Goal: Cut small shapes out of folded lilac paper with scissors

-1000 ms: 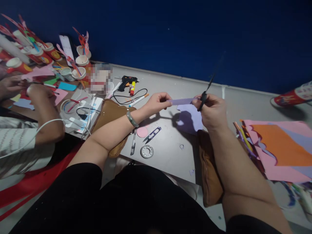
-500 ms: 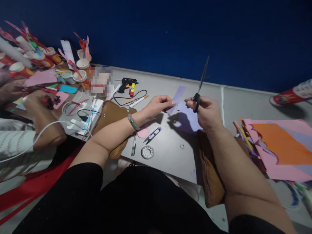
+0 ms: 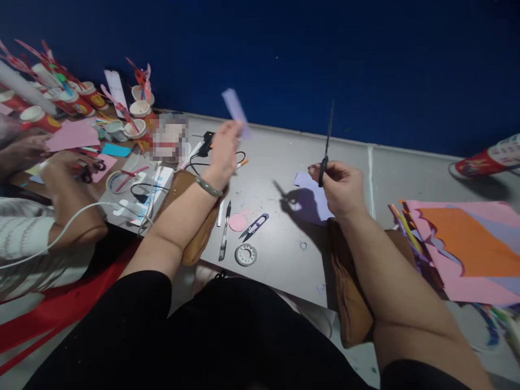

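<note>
Raised over the back of the table, my left hand (image 3: 226,149) pinches a strip of purple paper (image 3: 236,110) that points up and away. The strip is a little blurred. My right hand (image 3: 343,187) is closed round the black handles of a pair of scissors (image 3: 329,132), blades pointing upward. Below and left of that hand lies a larger purple sheet (image 3: 311,203), partly in shadow. Between my arms are a pink paper disc (image 3: 238,221), thread snips (image 3: 255,226), a pen (image 3: 224,233) and a white tape roll (image 3: 246,254).
A black glue gun (image 3: 208,142) lies partly behind my left hand. At the left a co-worker's hands handle pink paper (image 3: 73,134) near several red paper cups (image 3: 136,129). Orange and pink sheets (image 3: 479,238) are stacked at right, with a red cup (image 3: 479,162) beyond. Brown cushions (image 3: 353,303) lie under my forearms.
My left hand has moved left and up with the purple strip, away from the larger sheet. My right hand stays nearly in place, the scissors tilted slightly more upright.
</note>
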`<state>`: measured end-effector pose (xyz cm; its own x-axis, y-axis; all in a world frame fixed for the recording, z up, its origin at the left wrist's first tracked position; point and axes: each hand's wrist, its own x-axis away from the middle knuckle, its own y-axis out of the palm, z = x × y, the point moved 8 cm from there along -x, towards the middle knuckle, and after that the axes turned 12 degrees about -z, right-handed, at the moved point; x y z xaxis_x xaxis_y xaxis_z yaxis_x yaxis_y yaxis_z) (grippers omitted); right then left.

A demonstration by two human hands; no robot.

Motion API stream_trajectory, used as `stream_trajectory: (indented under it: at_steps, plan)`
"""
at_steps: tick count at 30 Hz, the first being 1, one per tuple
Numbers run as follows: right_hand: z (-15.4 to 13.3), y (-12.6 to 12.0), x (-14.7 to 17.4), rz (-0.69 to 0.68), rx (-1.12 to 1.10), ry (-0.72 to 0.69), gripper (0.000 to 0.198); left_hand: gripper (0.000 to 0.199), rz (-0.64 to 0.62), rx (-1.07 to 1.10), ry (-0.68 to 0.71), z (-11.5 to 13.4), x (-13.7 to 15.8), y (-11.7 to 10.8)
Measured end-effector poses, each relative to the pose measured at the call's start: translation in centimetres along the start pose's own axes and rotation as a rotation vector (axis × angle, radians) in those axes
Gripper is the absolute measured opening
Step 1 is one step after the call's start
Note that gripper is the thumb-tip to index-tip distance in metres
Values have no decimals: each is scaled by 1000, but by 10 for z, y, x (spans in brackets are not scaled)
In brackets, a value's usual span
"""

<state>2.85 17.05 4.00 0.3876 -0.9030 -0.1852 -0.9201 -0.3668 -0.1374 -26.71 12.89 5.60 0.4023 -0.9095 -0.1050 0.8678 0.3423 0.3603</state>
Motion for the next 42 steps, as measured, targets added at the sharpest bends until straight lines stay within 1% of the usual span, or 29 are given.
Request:
stream_trajectory:
  at_steps: [2,3,4,5,7,11,14,18,20,22,24,27,32,35,37,40,42]
  plan:
    - [-6,2,4,-3,25,-44,19,31,-177,14,-90,-33,31,44]
    - [-9,3,6,-6,34,-67,21,31,-334,0,-110,-44,48,69]
    - [-12,4,7,-11,38,-86,22,35,-448,-16,-114,-50,63,88]
    - [-14,5,9,-19,40,-103,23,38,-520,-36,-124,-55,75,100]
    - [-18,7,11,-35,50,-126,26,42,-550,-69,-131,-56,89,107]
    - [-21,10,10,-58,85,-141,32,46,-559,-92,-125,-52,89,103]
    - [-22,13,9,-99,77,-144,35,50,-573,-52,-111,-53,86,104]
    - [-20,24,10,-264,79,-75,40,62,-616,-34,-103,-55,87,108]
    - [-18,29,12,-332,98,-39,42,59,-611,-80,-67,-53,86,107]
    - [-16,30,12,-351,102,-15,43,57,-596,-123,-35,-50,84,104]
    - [-14,30,12,-342,81,-2,44,57,-600,-136,-31,-49,82,103]
    - [-11,29,10,-325,46,27,45,56,-609,-125,-61,-47,78,101]
    - [-9,25,8,-297,68,87,45,50,-561,-105,-84,-37,69,92]
    - [-7,21,6,-282,65,86,40,43,-515,-104,-86,-34,60,85]
    - [-5,18,4,-269,64,92,34,36,-462,-101,-98,-35,53,78]
    - [-4,10,2,-207,59,93,28,30,-393,-65,-143,-39,44,70]
    - [-5,6,2,-157,46,89,25,28,-370,-40,-168,-41,41,69]
